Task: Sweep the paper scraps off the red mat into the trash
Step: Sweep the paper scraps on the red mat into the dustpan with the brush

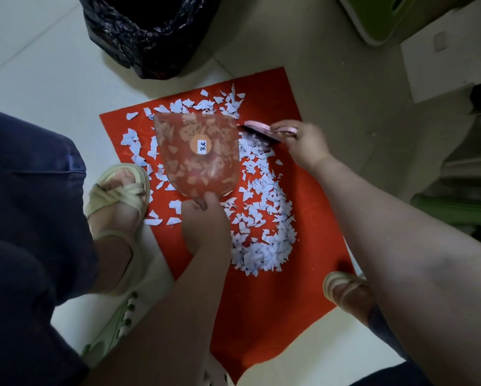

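Plainly, the left grip (205, 218) was curled round the short handle of a translucent pink plastic dustpan (197, 165), pinching it at the near end. The pan's wide edge pointed away from the person, toward the far side of the mat. A round orange sticker (201, 146) sat near its middle, and scraps showed through its body. The right grip (306, 146) was closed on a small pink hand brush (261, 130), whose dark bristles faced down, just beside the pan's right edge.

Pale blue-white torn paper scraps (264, 246) lay all over the red rectangular mat (261, 316). They were thickest in a heap to the right of the left grip, and thinner around the pan. The mat lay on a white tiled floor (25, 57). A cream strappy sandal (119, 207) rested at the mat's left edge. A bin lined with a black plastic bag (150, 40) stood beyond the mat's far edge.
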{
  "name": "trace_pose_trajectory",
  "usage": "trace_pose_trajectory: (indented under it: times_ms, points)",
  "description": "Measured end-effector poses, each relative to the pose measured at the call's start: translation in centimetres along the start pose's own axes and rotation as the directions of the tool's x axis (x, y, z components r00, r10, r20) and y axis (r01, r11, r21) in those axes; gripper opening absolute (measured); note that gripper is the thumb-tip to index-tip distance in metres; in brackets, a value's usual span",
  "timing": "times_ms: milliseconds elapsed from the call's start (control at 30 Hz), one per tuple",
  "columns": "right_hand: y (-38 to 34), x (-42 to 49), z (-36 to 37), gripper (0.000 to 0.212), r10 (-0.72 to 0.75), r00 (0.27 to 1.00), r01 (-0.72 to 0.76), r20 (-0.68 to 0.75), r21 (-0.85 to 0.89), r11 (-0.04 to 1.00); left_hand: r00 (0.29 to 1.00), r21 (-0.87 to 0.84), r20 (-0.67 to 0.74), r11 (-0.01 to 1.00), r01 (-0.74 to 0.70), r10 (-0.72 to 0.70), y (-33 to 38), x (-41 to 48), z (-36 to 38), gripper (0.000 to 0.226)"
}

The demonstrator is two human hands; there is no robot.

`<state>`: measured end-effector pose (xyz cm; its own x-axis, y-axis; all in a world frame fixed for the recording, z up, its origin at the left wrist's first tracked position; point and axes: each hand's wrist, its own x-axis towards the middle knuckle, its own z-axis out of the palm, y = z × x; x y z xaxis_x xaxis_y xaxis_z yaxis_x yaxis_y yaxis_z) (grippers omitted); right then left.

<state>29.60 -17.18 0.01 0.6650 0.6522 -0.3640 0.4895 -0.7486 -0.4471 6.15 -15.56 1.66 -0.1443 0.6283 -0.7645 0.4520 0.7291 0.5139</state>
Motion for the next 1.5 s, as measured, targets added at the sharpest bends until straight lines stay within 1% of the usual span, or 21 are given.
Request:
trace_pose_trajectory:
  times_ms: [67, 133, 267, 367, 433, 500, 633, 700, 767, 900, 967, 1033, 1100, 1167, 1200, 1267, 1333, 1367, 1433, 1500]
  points:
    - [0.0, -0.4, 0.0, 0.027, 0.043, 0.995, -0.040, -0.088, 0.036, 0.999, 1.000, 0.024, -0.004, 1.000, -0.006, 0.006, -0.1, -0.2, -0.7, 0.033]
    - [0.0, -0.6, 0.2, 0.026, 0.092, 0.989, -0.088, -0.118, 0.032, 0.996, 1.000, 0.075, 0.002, 0.997, -0.020, 0.020, -0.3, -0.4, -1.3, 0.035]
    - [0.2, -2.4, 1.4, 0.027, 0.221, 0.975, -0.221, 0.019, 0.015, 0.975, 0.997, 0.166, 0.039, 0.983, -0.077, 0.071, -1.3, -0.2, -2.6, 0.035]
    - [0.2, -4.1, 1.9, 0.025, 0.228, 0.971, -0.229, 0.065, 0.000, 0.973, 0.996, 0.189, 0.047, 0.978, -0.089, 0.081, -1.7, 0.1, -3.2, 0.028]
    - [0.0, -5.1, 1.4, 0.026, 0.223, 0.974, -0.223, 0.022, -0.015, 0.975, 0.997, 0.181, 0.060, 0.981, -0.066, 0.056, -1.7, 0.1, -3.2, 0.026]
    - [-0.4, -6.0, 0.4, 0.026, 0.249, 0.968, -0.250, -0.035, -0.017, 0.968, 0.996, 0.161, 0.090, 0.986, -0.041, 0.027, -1.6, -0.3, -3.4, 0.029]
    - [-1.1, -6.8, -0.9, 0.022, 0.300, 0.952, -0.303, -0.066, -0.043, 0.952, 0.992, 0.160, 0.130, 0.987, -0.025, 0.004, -0.7, -0.9, -3.6, 0.038]
    - [-1.3, -6.8, -0.7, 0.024, 0.330, 0.939, -0.334, -0.095, -0.032, 0.942, 0.993, 0.170, 0.120, 0.985, -0.038, 0.018, -0.5, -0.8, -3.7, 0.038]
    - [-1.1, -7.0, 0.1, 0.025, 0.359, 0.926, -0.359, -0.114, 0.017, 0.933, 0.992, 0.190, 0.115, 0.979, -0.078, 0.057, -0.6, -0.8, -3.9, 0.038]
    - [0.4, -7.5, 1.4, 0.037, 0.374, 0.913, -0.372, -0.163, 0.041, 0.927, 0.985, 0.271, 0.151, 0.954, -0.126, 0.088, -1.4, -0.7, -4.1, 0.034]
    - [1.0, -7.1, 1.6, 0.038, 0.398, 0.901, -0.396, -0.174, 0.048, 0.917, 0.981, 0.298, 0.166, 0.943, -0.147, 0.101, -1.6, -0.5, -4.1, 0.035]
    - [1.1, -6.8, 1.8, 0.035, 0.402, 0.907, -0.403, -0.122, 0.016, 0.915, 0.973, 0.339, 0.187, 0.921, -0.192, 0.134, -1.7, -0.5, -4.0, 0.032]
    - [1.1, -7.2, 1.7, 0.032, 0.343, 0.938, -0.346, -0.050, -0.075, 0.935, 0.961, 0.392, 0.216, 0.887, -0.246, 0.171, -1.6, -0.5, -4.0, 0.028]
    - [1.4, -7.7, 1.3, 0.034, 0.290, 0.957, -0.291, -0.023, -0.097, 0.952, 0.951, 0.416, 0.227, 0.862, -0.290, 0.211, -1.2, -0.6, -4.0, 0.029]
    - [1.8, -7.8, 1.0, 0.033, 0.279, 0.960, -0.281, -0.037, -0.082, 0.956, 0.948, 0.431, 0.226, 0.850, -0.302, 0.223, -1.0, -0.7, -4.1, 0.030]
    - [2.5, -8.1, 0.5, 0.031, 0.274, 0.955, -0.277, -0.114, -0.015, 0.961, 0.944, 0.464, 0.219, 0.825, -0.322, 0.245, -1.0, -0.8, -4.5, 0.029]
    - [3.0, -8.5, 0.0, 0.030, 0.295, 0.936, -0.295, -0.191, 0.028, 0.955, 0.938, 0.469, 0.216, 0.814, -0.343, 0.271, -1.0, -1.0, -5.2, 0.027]
    - [3.1, -8.6, -0.2, 0.031, 0.311, 0.929, -0.312, -0.203, 0.030, 0.950, 0.935, 0.467, 0.216, 0.812, -0.351, 0.281, -1.1, -1.1, -5.5, 0.027]
    - [3.2, -9.2, -0.2, 0.030, 0.339, 0.926, -0.346, -0.168, -0.012, 0.938, 0.927, 0.477, 0.221, 0.795, -0.375, 0.304, -1.5, -1.2, -6.4, 0.027]
    - [3.0, -10.0, 0.4, 0.027, 0.341, 0.938, -0.345, -0.056, -0.094, 0.934, 0.914, 0.503, 0.234, 0.764, -0.405, 0.330, -1.8, -1.2, -7.3, 0.028]
